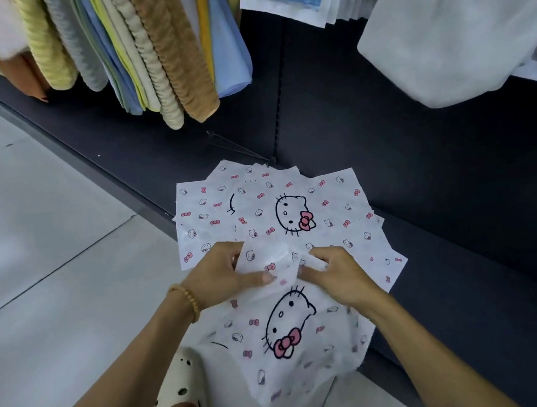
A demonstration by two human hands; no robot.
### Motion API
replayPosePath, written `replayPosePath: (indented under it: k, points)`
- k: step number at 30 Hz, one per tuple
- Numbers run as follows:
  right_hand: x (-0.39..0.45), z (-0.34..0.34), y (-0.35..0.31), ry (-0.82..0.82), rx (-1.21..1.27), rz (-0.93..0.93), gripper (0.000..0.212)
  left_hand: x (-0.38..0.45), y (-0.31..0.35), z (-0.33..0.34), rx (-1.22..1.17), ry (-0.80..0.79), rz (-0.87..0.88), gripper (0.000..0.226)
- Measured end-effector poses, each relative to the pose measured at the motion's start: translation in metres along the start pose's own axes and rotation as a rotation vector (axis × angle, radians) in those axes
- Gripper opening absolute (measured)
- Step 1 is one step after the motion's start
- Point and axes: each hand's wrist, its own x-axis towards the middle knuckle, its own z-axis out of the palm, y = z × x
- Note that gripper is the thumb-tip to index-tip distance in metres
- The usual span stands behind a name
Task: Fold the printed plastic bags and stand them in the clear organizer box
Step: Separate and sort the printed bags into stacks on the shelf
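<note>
A fanned stack of white plastic bags, printed with cat faces and pink bows, lies on the low dark shelf. One such bag hangs from both my hands in front of the stack. My left hand, with a bead bracelet on the wrist, pinches the bag's crumpled top edge between thumb and fingers. My right hand grips the same edge just to the right. No clear organizer box is in view.
Hanging towels and packaged goods fill the rack above the dark shelf. Grey floor tiles spread to the left. A cream perforated clog shows at the bottom.
</note>
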Motion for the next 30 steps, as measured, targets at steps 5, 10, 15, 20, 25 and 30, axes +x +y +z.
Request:
replayPosePath:
  k: [5, 10, 15, 20, 25, 30]
  points:
    - [0.028, 0.022, 0.017, 0.016, 0.058, 0.028, 0.043, -0.004, -0.030, -0.009, 0.092, -0.088, -0.098, 0.059]
    - [0.059, 0.040, 0.042, -0.054, 0.046, 0.166, 0.048, 0.003, -0.061, -0.017, 0.050, 0.053, -0.229, 0.009]
    - [0.095, 0.043, 0.069, 0.103, -0.253, 0.159, 0.042, 0.012, -0.083, -0.026, -0.017, 0.070, -0.425, 0.018]
    - [0.135, 0.043, 0.103, -0.024, -0.862, 0.141, 0.091, 0.017, -0.100, -0.032, -0.030, 0.054, -0.446, 0.026]
    - [0.144, 0.053, 0.114, 0.228, -0.794, -0.052, 0.022, 0.019, -0.099, -0.038, -0.060, 0.077, -0.443, 0.027]
    - [0.147, 0.047, 0.096, 0.237, -0.474, -0.043, 0.036, 0.020, -0.094, -0.045, -0.073, 0.133, -0.455, 0.035]
